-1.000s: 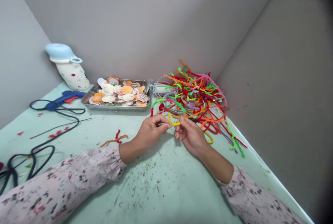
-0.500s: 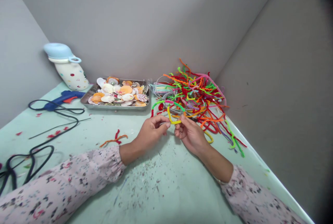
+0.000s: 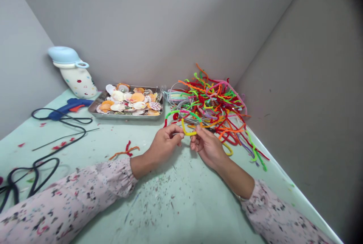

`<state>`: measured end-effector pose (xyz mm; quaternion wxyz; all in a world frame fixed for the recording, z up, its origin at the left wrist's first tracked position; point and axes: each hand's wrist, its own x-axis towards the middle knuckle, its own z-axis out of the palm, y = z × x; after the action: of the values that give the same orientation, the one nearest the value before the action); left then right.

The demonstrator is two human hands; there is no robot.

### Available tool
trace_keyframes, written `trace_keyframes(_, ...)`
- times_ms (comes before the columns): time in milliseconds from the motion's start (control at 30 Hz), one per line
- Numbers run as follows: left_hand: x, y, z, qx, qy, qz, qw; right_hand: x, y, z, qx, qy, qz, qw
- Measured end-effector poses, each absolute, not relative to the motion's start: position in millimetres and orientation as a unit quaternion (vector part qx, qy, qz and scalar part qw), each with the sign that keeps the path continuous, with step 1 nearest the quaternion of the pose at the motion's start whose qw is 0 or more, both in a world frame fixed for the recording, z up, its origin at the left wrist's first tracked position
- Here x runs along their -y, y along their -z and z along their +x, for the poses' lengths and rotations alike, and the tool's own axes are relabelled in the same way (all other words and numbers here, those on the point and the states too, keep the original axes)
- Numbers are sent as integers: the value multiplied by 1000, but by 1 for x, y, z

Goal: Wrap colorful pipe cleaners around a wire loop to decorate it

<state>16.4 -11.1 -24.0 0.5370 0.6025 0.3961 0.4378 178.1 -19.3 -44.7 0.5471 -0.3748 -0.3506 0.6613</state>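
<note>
Head view: both hands meet mid-table, near each other but apart. Right hand [image 3: 209, 146]: thumb and forefinger clamped on the right end of a bent yellow pipe cleaner [image 3: 190, 134]. Left hand [image 3: 162, 144]: thumb and forefinger together in a pinch at that stem's bend; exactly what sits between them, can't tell. Gripping both sides probably steadies a floppy stem. Multicolored pipe-cleaner arch [image 3: 184, 111] curves just beyond the fingers; whether it's attached, unclear. Pipe-cleaner pile [image 3: 218, 98] sits beyond the right hand, probably for easy picking. Metal tray [image 3: 127, 117], left of the pile, holds seashells [image 3: 138, 97]; its walls likely stop them from scattering. Blue glue gun [image 3: 66, 108] and black cord [image 3: 81, 135] lie far left, seemingly out of the way. Red-and-orange twisted piece [image 3: 124, 152] lies beside the left wrist.
</note>
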Motion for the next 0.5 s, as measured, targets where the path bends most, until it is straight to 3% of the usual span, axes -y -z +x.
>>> trace_keyframes(500,11,31,18,-382,-438,594,556,18,43,177,333,-658,-378,560)
